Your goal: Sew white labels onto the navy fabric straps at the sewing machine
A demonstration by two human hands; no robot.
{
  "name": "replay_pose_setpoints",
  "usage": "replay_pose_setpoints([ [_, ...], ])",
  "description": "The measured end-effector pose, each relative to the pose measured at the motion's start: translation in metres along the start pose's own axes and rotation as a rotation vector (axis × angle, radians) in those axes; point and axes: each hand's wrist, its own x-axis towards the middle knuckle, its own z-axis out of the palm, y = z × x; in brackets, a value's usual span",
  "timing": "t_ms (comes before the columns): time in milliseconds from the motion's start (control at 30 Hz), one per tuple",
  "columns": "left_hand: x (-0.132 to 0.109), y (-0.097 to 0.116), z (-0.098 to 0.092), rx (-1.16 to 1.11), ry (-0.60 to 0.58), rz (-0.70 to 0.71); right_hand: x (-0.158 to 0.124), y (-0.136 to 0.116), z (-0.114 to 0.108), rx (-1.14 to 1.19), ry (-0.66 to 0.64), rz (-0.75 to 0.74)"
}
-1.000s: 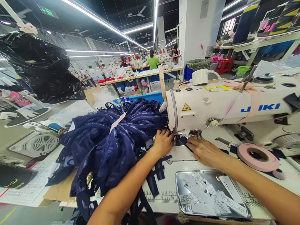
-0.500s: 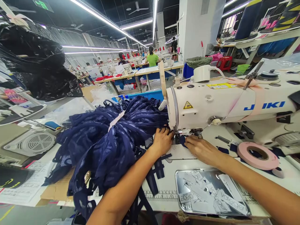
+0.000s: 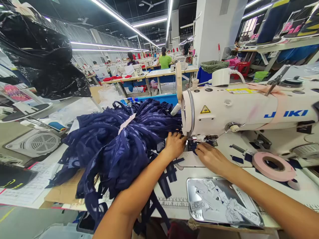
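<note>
A small piece of navy fabric point(image 3: 192, 147) lies under the presser foot of a white sewing machine point(image 3: 221, 109). My right hand point(image 3: 211, 157) pinches its right side, fingers closed. On the other side of the foot, my left hand point(image 3: 175, 145) is closed with fingers bent down onto navy cloth; its fingertips are partly hidden by the machine head. A large tied bundle of navy straps point(image 3: 119, 132) is heaped left of the machine, touching my left forearm. Loose navy strips point(image 3: 164, 186) hang over the table's front edge beneath that arm.
A metal tray point(image 3: 188, 199) of printed white labels sits at the front edge, below my right forearm. Right of it lies a pink tape roll point(image 3: 258, 162). A black plastic bag point(image 3: 45, 59) hangs at upper left. Beyond, people sit at other machines, one in a green top point(image 3: 164, 61).
The camera view has shifted slightly, so the scene sits a little further right. Both hands stay at the presser foot, and the right fingers have moved slightly closer to it.
</note>
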Motion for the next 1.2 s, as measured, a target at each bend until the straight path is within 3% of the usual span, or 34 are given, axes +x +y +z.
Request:
replay_pose_setpoints([
  [233, 0.005, 0.001, 0.0, 0.001, -0.029, -0.028, 0.005, -0.003, -0.002, -0.024, -0.043, 0.041],
  [400, 0.004, 0.005, -0.004, 0.006, -0.05, -0.056, 0.002, 0.01, 0.0, -0.01, -0.025, 0.018],
  [567, -0.015, 0.008, -0.044, -0.152, -0.107, -0.069, -0.006, 0.038, 0.005, -0.014, 0.038, 0.001],
  [667, -0.04, 0.002, -0.076, -0.137, 0.062, -0.095, -0.009, 0.045, 0.009, 0.004, 0.091, -0.011],
  [733, -0.058, -0.002, -0.085, -0.041, 0.116, -0.079, -0.01, 0.045, 0.011, 0.004, 0.102, -0.009],
  [900, -0.091, 0.001, -0.065, 0.168, -0.078, 0.253, -0.011, 0.037, 0.011, -0.032, 0.079, 0.013],
  [1033, -0.097, 0.008, -0.049, 0.253, -0.132, 0.264, -0.01, 0.034, 0.011, -0.081, 0.092, -0.011],
  [1200, -0.096, 0.008, -0.051, 0.167, -0.123, 0.335, -0.02, 0.037, -0.002, 0.007, 0.088, -0.001],
])
